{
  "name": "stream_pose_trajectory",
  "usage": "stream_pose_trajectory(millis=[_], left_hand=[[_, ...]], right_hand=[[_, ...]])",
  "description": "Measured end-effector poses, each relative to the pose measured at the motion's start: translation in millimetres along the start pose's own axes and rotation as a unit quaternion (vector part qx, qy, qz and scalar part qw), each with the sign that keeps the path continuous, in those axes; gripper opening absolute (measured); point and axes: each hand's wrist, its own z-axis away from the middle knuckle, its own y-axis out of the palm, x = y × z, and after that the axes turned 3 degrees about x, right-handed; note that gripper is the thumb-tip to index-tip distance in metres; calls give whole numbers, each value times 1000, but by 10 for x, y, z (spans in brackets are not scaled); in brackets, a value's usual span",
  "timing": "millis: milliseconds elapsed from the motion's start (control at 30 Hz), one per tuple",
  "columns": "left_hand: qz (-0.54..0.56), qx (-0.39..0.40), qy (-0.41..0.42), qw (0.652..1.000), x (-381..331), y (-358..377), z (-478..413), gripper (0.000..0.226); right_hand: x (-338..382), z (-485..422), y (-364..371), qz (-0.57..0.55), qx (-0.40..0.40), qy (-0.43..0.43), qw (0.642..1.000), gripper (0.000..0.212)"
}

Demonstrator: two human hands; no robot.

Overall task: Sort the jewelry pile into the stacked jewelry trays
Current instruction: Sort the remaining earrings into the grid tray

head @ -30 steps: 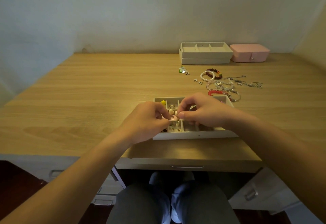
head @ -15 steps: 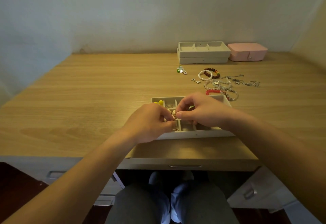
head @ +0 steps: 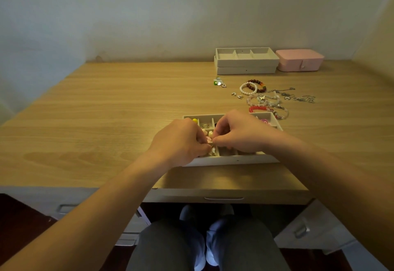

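Pinching one small pinkish piece (head: 209, 141) between them, the left hand (head: 181, 140) and right hand (head: 238, 134) meet over the tray (head: 234, 160) at the centre of the frame, fingertips curled tight on it from both sides. Two hands on so tiny a thing suggest fastening or untangling before it drops into a compartment below. The tray sits at the near edge, likely for short reaches. The pile (head: 268, 100) lies just above and right of it, and the stack (head: 245, 66) sits upper right beside a pink box (head: 299, 60). The hands cover most of the middle compartments, and the piece is too small to identify.
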Motion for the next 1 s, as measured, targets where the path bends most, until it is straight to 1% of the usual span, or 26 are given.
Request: stream_pose_trajectory(millis=[133,233,333,433,533,633,733,867,1000], left_hand=[[11,-15,-1,1000,20,13,36,12],[54,-32,-1,998,100,-31,59,8],[87,-35,12,996,156,-60,99,16],[92,-15,47,995,138,-65,199,22],[84,10,73,994,127,-22,262,25],[78,2,85,993,141,28,260,28],[40,3,80,996,132,38,252,31],[-25,3,95,995,92,48,252,33],[-49,10,96,994,93,30,242,38]], right_hand=[[-14,-19,10,0,1,-6,1000,8],[-15,-31,27,0,6,-14,1000,9],[-15,-32,53,10,5,-31,999,10],[-18,-49,70,14,-6,-40,999,9],[2,-53,58,17,-7,-43,999,8],[7,-52,32,7,15,-36,999,6],[20,-62,19,17,22,-26,999,5],[49,-68,-3,33,27,-8,999,6],[88,-55,-16,53,24,-5,998,6]])
